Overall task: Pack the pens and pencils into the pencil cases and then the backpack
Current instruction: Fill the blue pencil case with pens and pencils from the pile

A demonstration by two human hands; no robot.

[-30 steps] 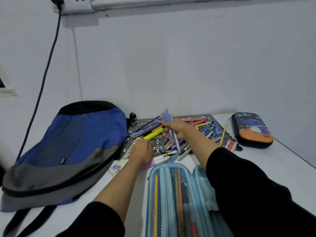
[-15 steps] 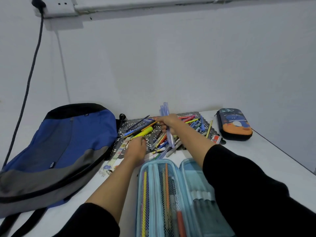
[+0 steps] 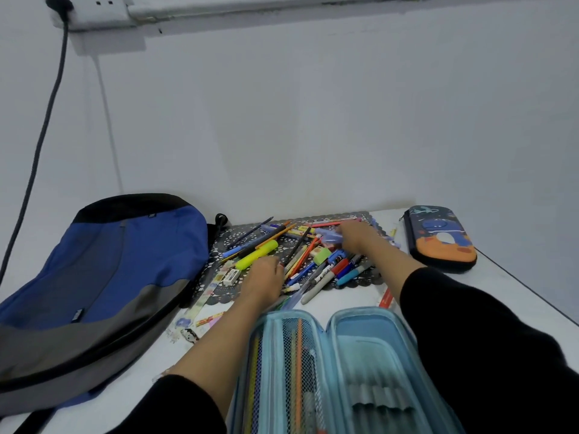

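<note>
Head view: pens and pencils (image 3: 300,252) lie heaped on a dark mat (image 3: 238,232) at the centre of the table (image 3: 351,297). At the heap's 1 o'clock, the right hand (image 3: 355,234) has its grip curled on blurred purple pens (image 3: 327,237). The left hand (image 3: 264,277) is at 7 o'clock, and I cannot tell its grip. The open blue pencil case (image 3: 363,333) lies at 6 o'clock and the backpack (image 3: 109,261) at 9.

No writing, brand or number can be read. The backpack (image 3: 109,277), left of the left hand (image 3: 264,278), carries two small tags (image 3: 80,315). A white eraser (image 3: 232,276) just left of that hand and a grey marker (image 3: 319,280) just to its right bear dark print, but all of it is too small and blurred to make out. The dark pencil case (image 3: 438,239), right of the right hand (image 3: 354,234), shows only cartoon drawings.
</note>
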